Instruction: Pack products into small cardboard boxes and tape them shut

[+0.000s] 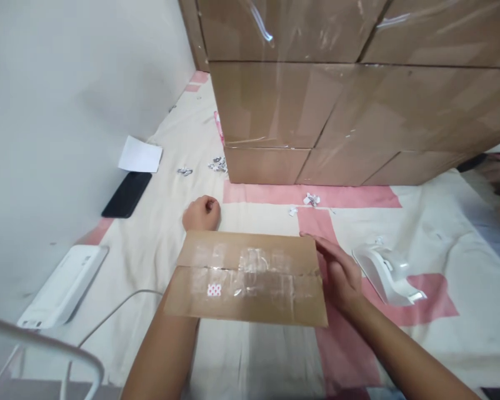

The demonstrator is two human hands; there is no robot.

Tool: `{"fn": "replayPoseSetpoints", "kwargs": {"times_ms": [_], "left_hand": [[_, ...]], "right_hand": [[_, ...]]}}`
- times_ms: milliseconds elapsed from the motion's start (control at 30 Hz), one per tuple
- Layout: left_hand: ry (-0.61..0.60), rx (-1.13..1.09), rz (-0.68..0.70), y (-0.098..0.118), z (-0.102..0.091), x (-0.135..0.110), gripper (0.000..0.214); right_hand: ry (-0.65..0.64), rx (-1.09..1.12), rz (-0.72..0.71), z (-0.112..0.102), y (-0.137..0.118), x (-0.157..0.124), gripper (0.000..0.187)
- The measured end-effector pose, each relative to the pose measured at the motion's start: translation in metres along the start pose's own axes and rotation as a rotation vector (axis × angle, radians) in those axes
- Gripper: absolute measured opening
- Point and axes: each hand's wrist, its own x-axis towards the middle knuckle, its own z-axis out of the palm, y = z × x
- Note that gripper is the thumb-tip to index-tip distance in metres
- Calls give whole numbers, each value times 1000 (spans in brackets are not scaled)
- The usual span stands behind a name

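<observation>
A small cardboard box (250,308), with clear tape over its seam and a small red-and-white sticker (214,290), is in front of me. My left hand (202,213) is curled into a loose fist just past the box's far left corner, with nothing visible in it. The left forearm runs beneath or behind the box's left side; which one I cannot tell. Against the right side lies my right hand (339,272), its fingertips reaching round the far right corner. A white tape dispenser (385,278) with a roll rests on the cloth to the right of that hand.
Cardboard boxes (275,105) under clear film form a tall stack at the back. Crumpled scraps (311,199) lie before it. Along the left wall are a white paper (140,155), a black phone (127,194) and a white device (64,286). A cable (120,305) crosses the patterned cloth (270,355).
</observation>
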Motion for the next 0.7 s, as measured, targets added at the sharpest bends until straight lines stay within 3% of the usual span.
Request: {"fn": "replayPoseSetpoints", "kwargs": {"times_ms": [100,200,300,400,467,533,633,700], "left_hand": [[-6,1,-2,0,-2,0,21],[-6,-11,-1,0,-4,-1,22],[6,-39,-8,2,-4,-4,22],[28,-98,-16,5,-3,-8,20],[50,-171,-17,7,-6,-8,21],[90,-259,-15,8,-18,-6,24],[189,-396,9,11,-55,-15,28],[280,-542,54,15,-85,-40,26]], "right_hand": [[158,-96,142,-8,13,21,20],[261,-234,273,-13,35,51,28],[234,-343,349,-10,59,82,45],[183,-493,366,-4,71,104,25],[206,-497,321,-1,68,108,11],[221,-408,244,-2,55,102,13],[216,-313,144,-12,22,78,19],[204,-313,77,-22,-2,58,21]]}}
